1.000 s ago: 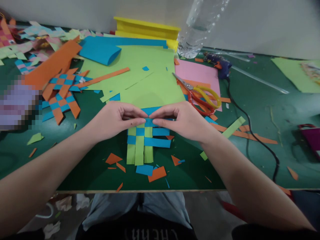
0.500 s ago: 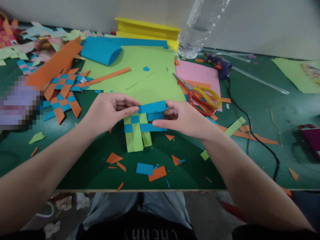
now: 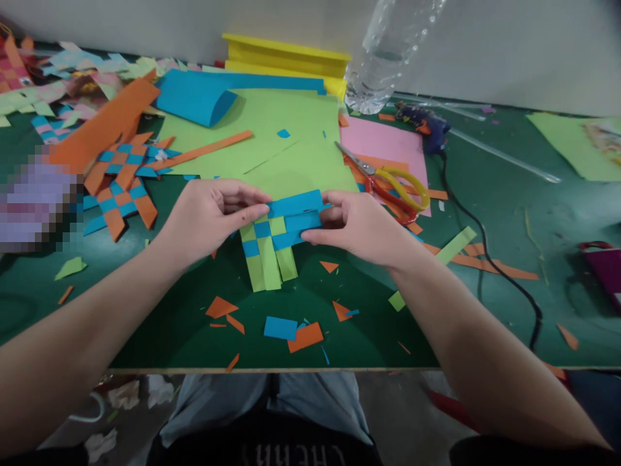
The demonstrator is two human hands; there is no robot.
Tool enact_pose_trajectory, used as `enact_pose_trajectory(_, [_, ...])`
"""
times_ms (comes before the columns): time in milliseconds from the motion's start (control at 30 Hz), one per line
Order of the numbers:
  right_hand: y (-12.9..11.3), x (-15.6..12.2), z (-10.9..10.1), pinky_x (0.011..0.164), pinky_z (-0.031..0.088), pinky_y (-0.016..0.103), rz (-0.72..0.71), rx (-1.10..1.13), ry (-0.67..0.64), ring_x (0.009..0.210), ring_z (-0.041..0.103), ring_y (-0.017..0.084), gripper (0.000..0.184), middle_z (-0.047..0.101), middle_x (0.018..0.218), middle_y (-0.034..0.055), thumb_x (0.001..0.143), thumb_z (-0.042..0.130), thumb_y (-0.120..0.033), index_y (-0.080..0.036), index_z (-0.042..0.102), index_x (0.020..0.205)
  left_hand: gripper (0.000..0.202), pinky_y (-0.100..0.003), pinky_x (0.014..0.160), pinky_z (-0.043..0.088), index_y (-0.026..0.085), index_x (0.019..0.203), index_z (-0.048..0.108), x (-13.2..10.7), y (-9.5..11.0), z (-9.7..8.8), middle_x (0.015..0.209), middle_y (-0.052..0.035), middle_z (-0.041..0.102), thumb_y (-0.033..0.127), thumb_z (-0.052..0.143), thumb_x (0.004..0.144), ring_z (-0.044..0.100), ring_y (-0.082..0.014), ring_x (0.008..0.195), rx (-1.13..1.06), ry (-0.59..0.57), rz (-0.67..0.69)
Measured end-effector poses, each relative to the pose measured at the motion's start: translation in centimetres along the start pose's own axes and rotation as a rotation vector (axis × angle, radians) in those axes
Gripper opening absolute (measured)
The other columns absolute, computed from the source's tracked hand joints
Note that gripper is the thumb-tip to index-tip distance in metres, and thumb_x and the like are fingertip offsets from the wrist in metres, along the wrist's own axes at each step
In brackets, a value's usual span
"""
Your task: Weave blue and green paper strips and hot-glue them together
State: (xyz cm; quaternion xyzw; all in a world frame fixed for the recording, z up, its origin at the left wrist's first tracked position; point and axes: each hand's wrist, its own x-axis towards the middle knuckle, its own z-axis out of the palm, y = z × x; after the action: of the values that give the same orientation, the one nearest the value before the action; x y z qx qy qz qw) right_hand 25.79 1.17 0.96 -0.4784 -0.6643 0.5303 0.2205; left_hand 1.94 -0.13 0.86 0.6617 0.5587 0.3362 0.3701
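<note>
Both my hands hold a small woven mat of blue and light-green paper strips (image 3: 272,249) lifted a little off the green table (image 3: 184,323). My left hand (image 3: 211,217) pinches its left edge with thumb and forefinger. My right hand (image 3: 359,226) grips the blue strips on its right side. The green strip ends hang down toward me, tilted slightly left. A large light-green sheet (image 3: 272,142) lies just behind the mat.
Yellow-and-red scissors (image 3: 388,184) lie on pink paper right of my hands. An orange-and-blue woven piece (image 3: 121,188) sits at the left. A clear bottle (image 3: 383,58), a glue gun (image 3: 427,126) with its black cord, rolled blue paper (image 3: 198,97) and scattered scraps surround the spot.
The woven mat has been lifted off the table and raised toward the green sheet; it now tilts slightly. Both hands shifted from pressing its top edge to holding its sides.
</note>
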Motion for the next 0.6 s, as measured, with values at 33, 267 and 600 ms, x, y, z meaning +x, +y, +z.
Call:
enact_pose_trajectory(33, [0.00,0.00,0.01,0.080,0.058,0.034,-0.005,0.004,-0.001,0.088,0.076,0.021,0.037,0.079,0.091,0.0022,0.076,0.079,-0.024,-0.019,0.067,0.110,0.023,-0.026,0.079,0.062,0.022,0.096,0.080,-0.01,-0.04,-0.01,0.091,-0.0016,0.081,0.039,0.077,0.081,0.076,-0.0207,0.084,-0.005,-0.002,-0.003])
enact_pose_trajectory(267, [-0.13,-0.01,-0.02,0.082,0.059,0.036,-0.032,-0.033,-0.014,0.089,0.075,0.022,0.036,0.079,0.094,0.0039,0.077,0.078,-0.025,-0.019,0.068,0.111,0.025,-0.028,0.082,0.062,0.021,0.097,0.079,-0.07,-0.21,-0.01,0.094,-0.0037,0.080,0.039,0.077,0.081,0.076,-0.0223,0.087,-0.003,0.006,0.004])
enact_pose_trajectory(600, [0.12,0.05,-0.16,0.074,0.059,0.034,-0.074,0.012,0.069,0.075,0.074,0.019,0.038,0.077,0.084,0.0029,0.079,0.077,-0.030,-0.018,0.066,0.114,0.035,-0.025,0.073,0.061,0.019,0.110,0.074,0.13,0.19,-0.11,0.096,-0.0051,0.079,0.039,0.075,0.081,0.075,-0.0214,0.085,0.006,-0.018,-0.023])
